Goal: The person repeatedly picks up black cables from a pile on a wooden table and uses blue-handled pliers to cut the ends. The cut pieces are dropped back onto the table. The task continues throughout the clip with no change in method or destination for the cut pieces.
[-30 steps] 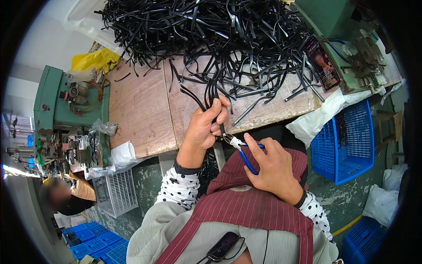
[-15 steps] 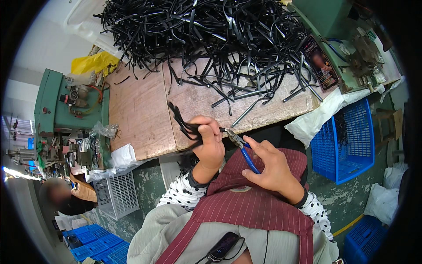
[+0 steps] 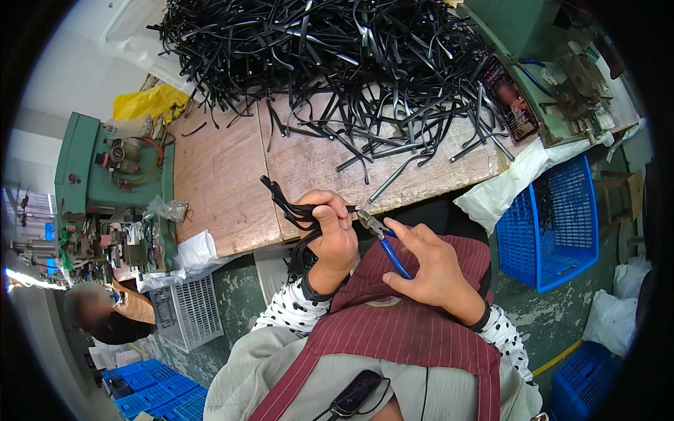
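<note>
My left hand (image 3: 333,242) is closed around a small bunch of black eyeglass temples (image 3: 286,205), their curved ends fanning out to the left. From between its fingers one temple's end pokes out to the right. My right hand (image 3: 437,270) grips pliers with blue handles (image 3: 394,257), thumb on one side and fingers on the other. The metal jaws are right at that protruding end; whether they pinch it I cannot tell. Beyond both hands, a big heap of black temples (image 3: 302,59) covers the back of the wooden table (image 3: 217,182), with loose ones scattered toward its front edge.
A green machine (image 3: 84,161) with a gauge stands at the left, and another green machine (image 3: 512,31) at the back right. Blue crates (image 3: 516,242) and a grey crate (image 3: 186,312) sit on the floor. Another person (image 3: 116,326) is at the far left.
The bunch in my left hand has tipped slightly lower, and more temples hang below that hand. The pliers have shifted a little to the left with my right hand.
</note>
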Tool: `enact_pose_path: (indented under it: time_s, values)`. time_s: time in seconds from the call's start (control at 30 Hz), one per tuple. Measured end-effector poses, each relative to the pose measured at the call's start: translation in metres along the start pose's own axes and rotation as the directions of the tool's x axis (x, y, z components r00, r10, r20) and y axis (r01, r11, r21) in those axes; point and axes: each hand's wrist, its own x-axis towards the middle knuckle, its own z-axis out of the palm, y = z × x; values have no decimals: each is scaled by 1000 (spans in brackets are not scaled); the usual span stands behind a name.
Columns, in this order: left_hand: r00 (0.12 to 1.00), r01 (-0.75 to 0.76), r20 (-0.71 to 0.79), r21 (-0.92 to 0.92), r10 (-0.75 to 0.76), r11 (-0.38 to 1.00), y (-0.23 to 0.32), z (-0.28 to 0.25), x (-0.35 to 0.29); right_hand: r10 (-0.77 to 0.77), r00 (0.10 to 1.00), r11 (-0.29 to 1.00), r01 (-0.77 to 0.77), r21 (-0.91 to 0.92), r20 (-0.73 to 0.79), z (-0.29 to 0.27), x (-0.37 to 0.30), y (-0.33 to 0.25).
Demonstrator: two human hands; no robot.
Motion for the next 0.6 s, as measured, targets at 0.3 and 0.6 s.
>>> enact_pose_path:
  time_s: [0.3,0.6]
  values:
    - [990,-139,13,142,139,980,-3,4,-5,5,999,1000,-6,23,37,-1,1,1]
    - [958,271,-87,-37,-273,962,2,4,5,55,998,993,-59,103,43,3,1,8]
